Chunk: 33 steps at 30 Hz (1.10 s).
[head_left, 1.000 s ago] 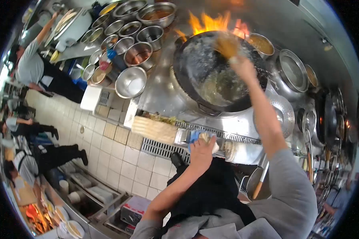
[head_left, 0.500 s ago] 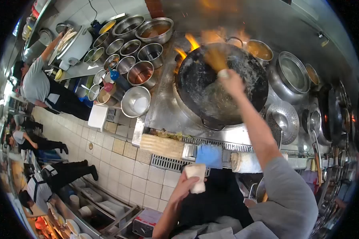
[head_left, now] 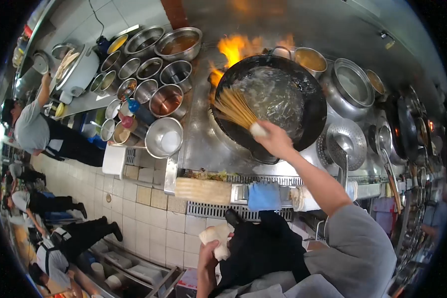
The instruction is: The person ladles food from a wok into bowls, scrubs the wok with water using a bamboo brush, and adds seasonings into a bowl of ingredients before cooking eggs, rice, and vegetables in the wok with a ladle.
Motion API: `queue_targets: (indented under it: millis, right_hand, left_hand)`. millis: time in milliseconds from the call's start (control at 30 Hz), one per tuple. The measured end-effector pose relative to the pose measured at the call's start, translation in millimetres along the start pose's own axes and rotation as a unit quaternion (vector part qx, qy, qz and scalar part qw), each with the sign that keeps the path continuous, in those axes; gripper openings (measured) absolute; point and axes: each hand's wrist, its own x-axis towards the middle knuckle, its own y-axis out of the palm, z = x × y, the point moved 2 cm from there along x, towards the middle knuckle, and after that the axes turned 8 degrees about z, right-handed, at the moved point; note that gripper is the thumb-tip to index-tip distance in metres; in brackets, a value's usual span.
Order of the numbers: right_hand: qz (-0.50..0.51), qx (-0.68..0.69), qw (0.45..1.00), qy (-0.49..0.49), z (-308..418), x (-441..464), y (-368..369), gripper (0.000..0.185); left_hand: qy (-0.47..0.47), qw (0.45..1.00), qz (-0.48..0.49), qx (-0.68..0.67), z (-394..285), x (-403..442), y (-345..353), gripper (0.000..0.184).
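A bamboo brush (head_left: 235,109) is gripped at its pale end by my right hand (head_left: 273,139), over the near left rim of a big black wok (head_left: 310,111). Its bristles fan out to the left across the rim. Bubbling liquid (head_left: 273,94) fills the wok's middle, and flames (head_left: 233,48) rise behind its left side. Low and close to my body, my left hand (head_left: 209,256) holds a folded cream cloth (head_left: 216,238). A blue cloth (head_left: 264,196) hangs on the stove's front rail, to the right of a beige folded cloth (head_left: 202,191).
Metal bowls and pots (head_left: 169,100) crowd the left of the stove. On its right are a perforated strainer (head_left: 346,141), a lidded pot (head_left: 353,82) and hanging ladles. Several people (head_left: 35,126) in grey tops stand at the left, beyond the tiled floor (head_left: 146,223).
The brush has moved from the wok's middle to its near left rim. My left hand has left the front rail with the cream cloth and moved down and left.
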Motion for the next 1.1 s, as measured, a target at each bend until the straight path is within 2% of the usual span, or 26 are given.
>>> queue_targets:
  millis: [67,100,133,200,267,300,333,367,433,467,533,633,667,733,767,800,833,933,1067,1100]
  right_hand:
    - [0.116,-0.183,0.970,0.111,10.0,-38.3,-60.2,0.054]
    - [0.158,-0.246,0.947,0.133,0.5,-39.4,-87.1,0.051]
    - [0.150,-0.314,0.928,0.134,-10.9,-32.1,-113.0,0.043]
    - [0.069,-0.416,0.898,0.122,-36.7,13.2,-149.6,0.034]
    - [0.059,-0.351,0.911,0.209,-37.4,80.6,-159.6,0.030]
    - [-0.028,-0.234,0.956,0.176,-34.4,99.5,-141.1,0.031]
    - [0.010,-0.112,0.960,0.258,-18.3,111.0,-122.1,0.034]
    - [0.020,-0.002,0.956,0.293,-7.2,109.4,-95.9,0.038]
    - [-0.035,-0.142,0.970,0.193,-7.2,89.9,-37.5,0.040]
    - [-0.008,-0.140,0.974,0.178,24.0,60.1,-35.3,0.035]
    - [0.017,-0.192,0.976,0.100,26.6,14.9,-28.8,0.024]
    - [0.160,-0.271,0.936,0.160,24.5,-48.5,-86.0,0.039]
    - [0.202,-0.312,0.899,0.234,12.5,-56.9,-112.5,0.046]
    - [0.143,-0.369,0.892,0.216,-18.7,-69.0,-176.8,0.044]
    - [0.159,-0.386,0.869,0.266,-20.1,-61.1,-212.7,0.044]
    - [0.080,-0.388,0.877,0.271,-24.0,-57.8,-232.3,0.047]
    - [0.011,-0.400,0.889,0.221,-23.3,-54.9,-241.4,0.047]
    - [0.009,-0.383,0.892,0.239,3.2,-66.9,-232.8,0.048]
    - [0.114,-0.403,0.900,0.122,-16.6,-85.3,-227.3,0.045]
    - [0.100,-0.385,0.896,0.196,-25.4,-69.8,-235.9,0.046]
  left_hand:
    - [0.024,0.999,-0.027,0.006,-8.3,-8.0,-1.9,0.066]
    - [0.030,0.999,-0.030,0.008,-11.3,-9.7,-5.6,0.067]
    - [0.035,0.999,-0.034,0.009,-13.0,-12.4,-9.7,0.067]
    - [0.032,0.999,-0.026,0.010,-18.9,-10.2,-13.8,0.068]
    - [0.012,1.000,0.000,0.009,-24.4,-2.5,-12.4,0.068]
    - [-0.002,0.999,0.008,0.035,-26.3,1.7,-10.7,0.068]
    - [-0.014,0.998,0.017,0.061,-28.8,8.1,-8.0,0.068]
    - [-0.025,0.996,0.027,0.086,-31.4,16.1,-4.1,0.068]
    - [-0.016,0.995,0.067,0.071,-35.7,26.7,10.3,0.068]
    - [-0.010,0.994,0.089,0.062,-36.7,32.0,14.9,0.068]
    - [-0.025,0.994,0.098,0.046,-34.1,37.9,10.7,0.066]
    - [-0.031,0.993,0.103,0.042,-35.5,40.4,5.9,0.061]
    - [-0.035,0.993,0.105,0.040,-35.6,41.1,3.1,0.060]
    - [-0.045,0.993,0.105,0.038,-34.6,41.5,-4.5,0.060]
    - [-0.053,0.992,0.110,0.037,-35.1,40.3,-6.8,0.056]
    - [-0.058,0.991,0.112,0.039,-36.5,40.9,-4.1,0.054]
    - [-0.062,0.991,0.113,0.040,-38.1,41.1,0.4,0.052]
    - [-0.062,0.991,0.103,0.064,-37.9,42.3,0.9,0.048]
    - [-0.040,0.991,0.082,0.101,-36.4,45.1,2.4,0.045]
    - [-0.050,0.989,0.082,0.113,-37.0,46.5,-0.1,0.046]
